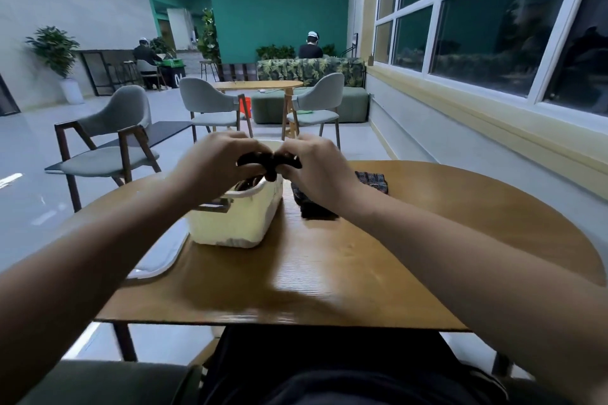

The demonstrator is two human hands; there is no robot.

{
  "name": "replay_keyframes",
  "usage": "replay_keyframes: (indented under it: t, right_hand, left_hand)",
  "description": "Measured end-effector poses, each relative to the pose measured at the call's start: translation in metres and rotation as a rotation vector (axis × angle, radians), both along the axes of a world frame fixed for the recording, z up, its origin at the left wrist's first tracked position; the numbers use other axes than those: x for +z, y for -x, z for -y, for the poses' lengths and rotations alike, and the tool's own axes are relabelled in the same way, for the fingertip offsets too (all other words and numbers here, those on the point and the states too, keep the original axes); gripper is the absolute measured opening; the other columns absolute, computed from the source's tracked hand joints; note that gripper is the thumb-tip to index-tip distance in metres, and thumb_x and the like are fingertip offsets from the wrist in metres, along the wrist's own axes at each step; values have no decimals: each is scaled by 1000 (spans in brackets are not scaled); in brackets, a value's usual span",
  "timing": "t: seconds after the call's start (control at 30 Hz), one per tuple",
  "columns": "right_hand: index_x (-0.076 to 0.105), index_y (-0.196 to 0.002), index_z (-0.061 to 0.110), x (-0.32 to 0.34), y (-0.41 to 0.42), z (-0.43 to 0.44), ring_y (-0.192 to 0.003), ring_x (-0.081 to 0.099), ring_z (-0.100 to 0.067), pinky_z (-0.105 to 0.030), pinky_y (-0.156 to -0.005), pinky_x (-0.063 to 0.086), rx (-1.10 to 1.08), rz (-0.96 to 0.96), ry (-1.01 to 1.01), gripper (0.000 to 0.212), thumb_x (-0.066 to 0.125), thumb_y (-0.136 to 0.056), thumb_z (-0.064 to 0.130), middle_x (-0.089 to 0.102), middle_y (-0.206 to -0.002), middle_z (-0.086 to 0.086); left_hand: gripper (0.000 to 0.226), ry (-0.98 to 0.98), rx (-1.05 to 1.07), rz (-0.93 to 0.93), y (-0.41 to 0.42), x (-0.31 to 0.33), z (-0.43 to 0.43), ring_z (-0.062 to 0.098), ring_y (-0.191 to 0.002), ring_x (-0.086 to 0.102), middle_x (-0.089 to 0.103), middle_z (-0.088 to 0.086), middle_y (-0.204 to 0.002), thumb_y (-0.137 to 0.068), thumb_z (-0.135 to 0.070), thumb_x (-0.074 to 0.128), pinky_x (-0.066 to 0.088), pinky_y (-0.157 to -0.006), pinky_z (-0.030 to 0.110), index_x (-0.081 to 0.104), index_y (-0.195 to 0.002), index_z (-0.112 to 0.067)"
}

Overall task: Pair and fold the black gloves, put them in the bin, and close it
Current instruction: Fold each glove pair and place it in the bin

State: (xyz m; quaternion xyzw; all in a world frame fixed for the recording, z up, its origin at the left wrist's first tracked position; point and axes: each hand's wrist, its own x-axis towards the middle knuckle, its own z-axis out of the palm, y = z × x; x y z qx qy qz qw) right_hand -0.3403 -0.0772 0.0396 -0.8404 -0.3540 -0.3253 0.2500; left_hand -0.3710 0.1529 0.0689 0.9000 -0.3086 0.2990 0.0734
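Above the open white bin [237, 223], the left grip [214, 164] and right grip [316, 171] both pinch a black glove bundle [268, 162], likely soft, light and best held mid-fold, with more dark gloves [317, 207] on the worktop [329, 273] at the bin's 3 o'clock.

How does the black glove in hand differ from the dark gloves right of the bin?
The held black glove is bunched, pinched by left hand and right hand; the dark gloves lie loose. The held glove is above the white plastic bin; the dark gloves rest on the wooden table. Both are dark.
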Motion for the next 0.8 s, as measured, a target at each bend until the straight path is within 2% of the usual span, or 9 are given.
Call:
replay_keyframes:
  t: [0.13, 0.33, 0.43, 0.53, 0.63, 0.8]
  right_hand:
    - [79, -111, 16, 7, -11, -45, -91, 65, -23, -35, -78, 55, 39, -76, 31, 21, 81, -91, 20, 72, -101, -6]
    - [78, -110, 16, 4, -22, -84, -93, 69, -23, -44, -84, 62, 32, -272, 63, 21, 82, -90, 21, 76, -105, -6]
    - [76, -113, 14, 2, -20, -88, -95, 67, -21, -43, -85, 62, 36, -324, 105, 30, 84, -88, 30, 74, -105, -4]
    - [76, -113, 13, 5, -18, -81, -93, 67, -17, -35, -82, 60, 62, -310, 107, 34, 83, -89, 36, 72, -102, -1]
    - [77, -109, 13, 10, -18, -70, -89, 68, -16, -32, -80, 59, 61, -270, 91, 27, 79, -92, 33, 71, -96, 1]
    - [78, -100, 16, 16, -25, -44, -86, 70, -14, -36, -82, 61, 35, -239, 60, 13, 73, -95, 27, 75, -93, 2]
  left_hand:
    - [30, -1, 43, -53, -9, 6, -37, 18, -80, 71, 76, -3, -97, -86, -28, 84, 62, -73, 42, 80, -116, -24]
    - [31, -38, 103, -138, -23, -1, -74, 13, -81, 74, 79, -7, -95, -84, -27, 88, 64, -76, 40, 80, -113, -28]
    - [37, -36, 171, -273, -25, -6, -84, 9, -88, 74, 79, -8, -102, -85, -28, 87, 63, -83, 32, 77, -120, -28]
    - [38, -2, 198, -356, -26, -8, -92, 4, -94, 72, 76, -10, -107, -85, -27, 86, 62, -82, 26, 75, -121, -31]
    - [32, 38, 187, -342, -25, -7, -91, 3, -92, 72, 76, -12, -103, -87, -25, 84, 64, -83, 31, 74, -116, -34]
    - [25, 64, 124, -162, -27, -2, -59, 5, -88, 73, 77, -9, -100, -92, -21, 80, 63, -82, 31, 76, -116, -24]
